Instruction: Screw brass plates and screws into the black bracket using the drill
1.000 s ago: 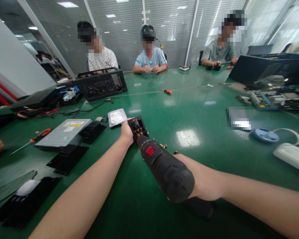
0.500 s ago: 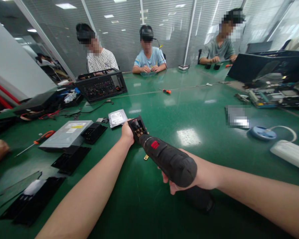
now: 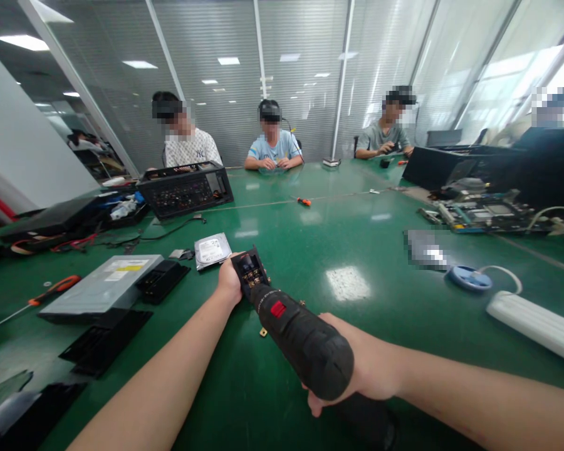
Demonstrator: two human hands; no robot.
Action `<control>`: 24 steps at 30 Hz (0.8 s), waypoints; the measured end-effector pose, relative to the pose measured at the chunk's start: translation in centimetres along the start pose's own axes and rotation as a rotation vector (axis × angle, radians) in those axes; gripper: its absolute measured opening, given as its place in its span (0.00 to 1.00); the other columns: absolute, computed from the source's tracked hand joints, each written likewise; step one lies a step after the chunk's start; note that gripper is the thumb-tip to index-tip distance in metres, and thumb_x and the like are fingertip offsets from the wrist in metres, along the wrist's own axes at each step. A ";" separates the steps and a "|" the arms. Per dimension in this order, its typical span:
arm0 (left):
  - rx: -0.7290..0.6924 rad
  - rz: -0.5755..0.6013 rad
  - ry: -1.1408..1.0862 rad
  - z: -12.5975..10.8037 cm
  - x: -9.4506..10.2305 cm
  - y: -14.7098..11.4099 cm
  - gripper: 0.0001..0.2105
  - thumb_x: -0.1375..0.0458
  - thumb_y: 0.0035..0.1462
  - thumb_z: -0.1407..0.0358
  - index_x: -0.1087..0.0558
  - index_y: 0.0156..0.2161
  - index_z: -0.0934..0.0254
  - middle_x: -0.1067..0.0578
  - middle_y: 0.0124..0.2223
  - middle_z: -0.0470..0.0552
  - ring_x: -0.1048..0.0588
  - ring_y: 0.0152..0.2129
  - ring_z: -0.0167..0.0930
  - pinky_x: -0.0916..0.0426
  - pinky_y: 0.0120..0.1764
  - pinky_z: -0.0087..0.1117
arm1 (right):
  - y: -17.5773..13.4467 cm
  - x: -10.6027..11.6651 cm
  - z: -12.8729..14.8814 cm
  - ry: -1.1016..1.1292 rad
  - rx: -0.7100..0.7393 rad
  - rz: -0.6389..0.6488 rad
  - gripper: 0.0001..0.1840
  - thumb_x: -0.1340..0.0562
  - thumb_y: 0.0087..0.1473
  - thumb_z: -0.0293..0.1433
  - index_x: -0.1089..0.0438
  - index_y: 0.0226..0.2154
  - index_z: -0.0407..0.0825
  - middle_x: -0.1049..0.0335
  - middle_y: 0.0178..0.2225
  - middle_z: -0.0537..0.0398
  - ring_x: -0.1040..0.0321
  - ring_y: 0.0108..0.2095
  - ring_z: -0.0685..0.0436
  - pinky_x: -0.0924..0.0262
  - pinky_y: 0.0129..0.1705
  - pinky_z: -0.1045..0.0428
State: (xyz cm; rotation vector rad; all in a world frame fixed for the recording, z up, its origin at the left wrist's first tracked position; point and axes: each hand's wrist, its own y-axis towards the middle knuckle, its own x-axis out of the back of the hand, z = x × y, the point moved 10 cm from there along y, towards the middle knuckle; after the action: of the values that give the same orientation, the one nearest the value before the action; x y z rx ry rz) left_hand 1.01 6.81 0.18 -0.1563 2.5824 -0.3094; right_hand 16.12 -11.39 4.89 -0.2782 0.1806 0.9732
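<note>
My right hand [image 3: 338, 369] is wrapped around the handle of a black cordless drill [image 3: 305, 338] with a red switch on top. The drill's front end points at a small black box-like part [image 3: 250, 269] with brass-coloured pieces inside. Gripping that part by its left side is my left hand [image 3: 229, 280]. The drill's nose hides its lower edge, so I cannot tell whether the bit touches it. A small brass piece [image 3: 264, 332] lies on the green table [image 3: 282, 232] beneath the drill. Just beyond my left hand lies a hard drive [image 3: 212, 250].
At left are an optical drive [image 3: 104, 285], an orange-handled screwdriver [image 3: 56, 289] and black plastic parts [image 3: 104, 341]. A computer case [image 3: 185, 191] stands behind them. On the right lie a white power strip [image 3: 536, 326] and circuit boards [image 3: 479, 210]. Several people sit across the table.
The camera view has tilted up, so the scene sits lower in the frame and slightly left. Both hands keep their holds on the drill and the black part.
</note>
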 end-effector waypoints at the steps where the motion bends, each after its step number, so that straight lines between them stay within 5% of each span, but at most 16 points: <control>1: 0.003 -0.002 -0.007 0.0 0.0 0.0 0.10 0.47 0.52 0.64 0.26 0.34 0.67 0.25 0.23 0.53 0.23 0.18 0.39 0.26 0.23 0.40 | 0.0 0.0 0.0 -0.002 0.002 -0.002 0.24 0.19 0.26 0.32 0.29 0.25 0.45 0.27 0.21 0.58 0.27 0.24 0.47 0.30 0.27 0.53; 24: -0.018 0.018 -0.002 0.2 0.0 0.7 0.11 0.49 0.54 0.63 0.27 0.35 0.66 0.25 0.23 0.54 0.24 0.18 0.42 0.25 0.23 0.45 | -0.5 0.1 1.0 -0.026 0.002 -0.066 0.24 0.19 0.25 0.29 0.29 0.25 0.45 0.26 0.23 0.57 0.26 0.26 0.45 0.28 0.30 0.51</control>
State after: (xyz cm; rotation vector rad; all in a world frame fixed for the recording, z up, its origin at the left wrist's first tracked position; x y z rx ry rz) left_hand 1.12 7.41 -0.14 -0.1391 2.5842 -0.2795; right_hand 16.67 -11.25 5.86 -0.2681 0.1483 0.9108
